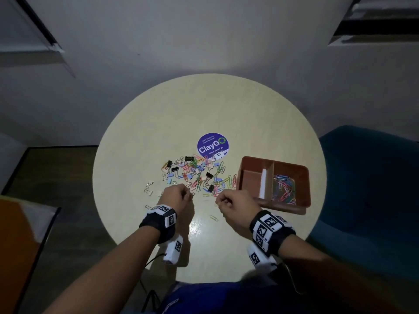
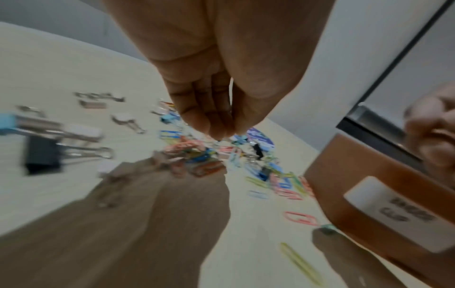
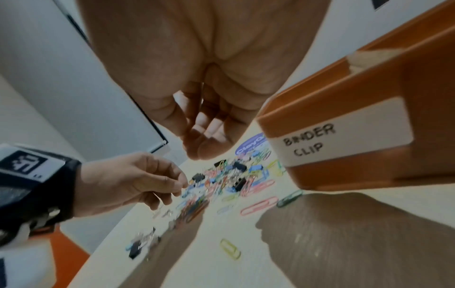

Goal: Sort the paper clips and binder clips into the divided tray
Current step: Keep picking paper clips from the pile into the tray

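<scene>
A mixed pile of coloured paper clips and binder clips (image 1: 197, 175) lies mid-table, blurred in the left wrist view (image 2: 197, 155). The brown divided tray (image 1: 303, 168) stands to its right. The tray's right section holds several paper clips (image 1: 284, 186), and its left section, labelled BINDER CLIP (image 3: 320, 142), looks bare. My left hand (image 1: 189, 193) hovers at the pile's near edge with its fingertips (image 3: 182, 185) pinching what looks like a small clip. My right hand (image 1: 218, 201) hangs beside the tray's near left corner. Its fingers (image 3: 204, 150) are curled, and I see nothing in them.
A lone yellow paper clip (image 1: 213, 217) lies on the table between my wrists. Small silver and white binder clips (image 1: 148, 188) are scattered left of the pile. A purple sticker (image 1: 212, 145) sits behind it. A blue chair (image 1: 374, 177) stands right of the round table.
</scene>
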